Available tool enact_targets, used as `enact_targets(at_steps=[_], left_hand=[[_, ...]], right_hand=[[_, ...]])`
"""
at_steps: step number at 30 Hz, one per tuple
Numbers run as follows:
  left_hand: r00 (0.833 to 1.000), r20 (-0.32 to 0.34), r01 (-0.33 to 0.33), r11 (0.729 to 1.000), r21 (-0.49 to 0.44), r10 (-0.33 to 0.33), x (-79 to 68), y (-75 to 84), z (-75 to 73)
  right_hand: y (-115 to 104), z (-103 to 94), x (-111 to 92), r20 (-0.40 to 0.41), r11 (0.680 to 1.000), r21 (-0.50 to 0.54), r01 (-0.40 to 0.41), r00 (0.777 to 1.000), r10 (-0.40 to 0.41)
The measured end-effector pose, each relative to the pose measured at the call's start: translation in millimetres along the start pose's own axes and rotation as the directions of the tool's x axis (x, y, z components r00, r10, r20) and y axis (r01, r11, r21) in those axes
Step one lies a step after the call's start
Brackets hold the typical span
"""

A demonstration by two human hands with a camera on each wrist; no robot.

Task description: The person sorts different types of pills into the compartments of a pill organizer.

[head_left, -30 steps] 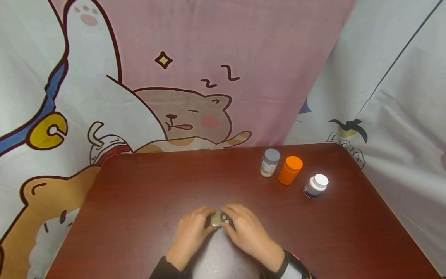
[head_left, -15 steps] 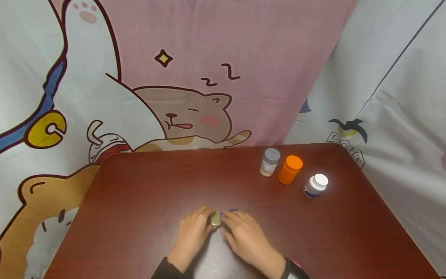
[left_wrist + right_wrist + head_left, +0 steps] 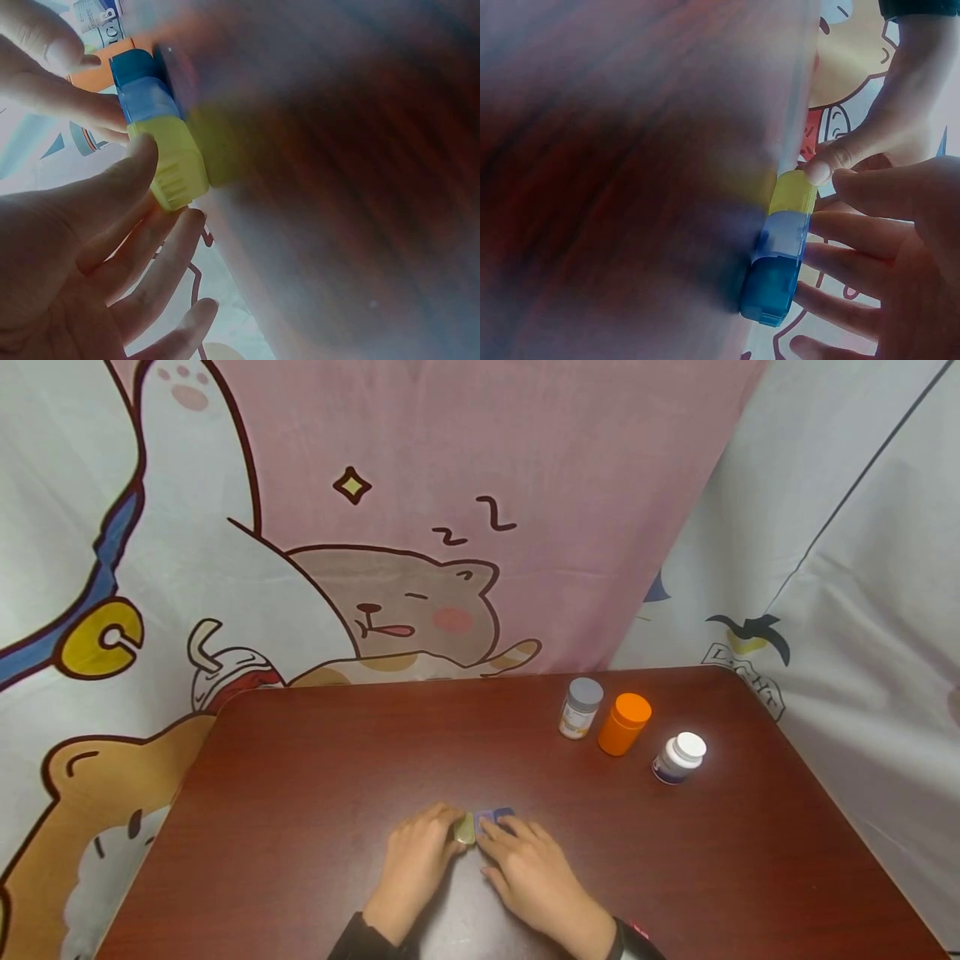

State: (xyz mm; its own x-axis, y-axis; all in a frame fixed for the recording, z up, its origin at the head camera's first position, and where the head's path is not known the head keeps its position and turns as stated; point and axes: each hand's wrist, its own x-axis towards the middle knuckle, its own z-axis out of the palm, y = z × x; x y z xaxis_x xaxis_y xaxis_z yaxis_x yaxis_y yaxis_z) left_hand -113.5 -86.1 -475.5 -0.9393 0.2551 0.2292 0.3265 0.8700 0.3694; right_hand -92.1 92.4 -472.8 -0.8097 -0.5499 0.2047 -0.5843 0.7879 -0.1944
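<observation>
A small pill organizer [image 3: 465, 829] lies on the table in front of me, with a yellow, a light blue and a dark blue section in a row. My left hand [image 3: 415, 862] pinches its yellow end between thumb and fingers, as the left wrist view also shows. Over the bluish sections extends my right hand [image 3: 536, 870], its fingers fairly straight and touching the box. In the right wrist view the dark blue end section [image 3: 769, 289] sits nearest the camera, and its lid looks closed. The contents cannot be made out.
Three bottles stand at the back right of the brown table [image 3: 322, 760]: one with a grey cap [image 3: 581, 708], an orange one [image 3: 624, 725] and a white one [image 3: 678, 758]. Cartoon-printed cloth [image 3: 600, 468] hangs behind the table's far edge.
Earlier a dark section by the right hand showed pale tablets; now coloured lids cover that part. The right fingers have shifted from gripping that end to lying over it. The left hand stays put.
</observation>
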Motion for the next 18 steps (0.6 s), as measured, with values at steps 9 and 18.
enact_targets(at_steps=[9, 18], left_hand=[[0.999, 0.034, 0.013, 1.0, -0.007, -0.013, 2.8, 3.1, -1.1], [1.0, 0.018, 0.009, 1.0, 0.006, -0.009, 0.3, 6.0, -3.1]], right_hand=[[-1.2, -0.8, -0.7, 0.017, 0.998, -0.058, 0.024, 1.0, -0.023], [-5.4, -0.4, 0.2, 0.022, 0.996, -0.086, 0.031, 0.999, -0.029]])
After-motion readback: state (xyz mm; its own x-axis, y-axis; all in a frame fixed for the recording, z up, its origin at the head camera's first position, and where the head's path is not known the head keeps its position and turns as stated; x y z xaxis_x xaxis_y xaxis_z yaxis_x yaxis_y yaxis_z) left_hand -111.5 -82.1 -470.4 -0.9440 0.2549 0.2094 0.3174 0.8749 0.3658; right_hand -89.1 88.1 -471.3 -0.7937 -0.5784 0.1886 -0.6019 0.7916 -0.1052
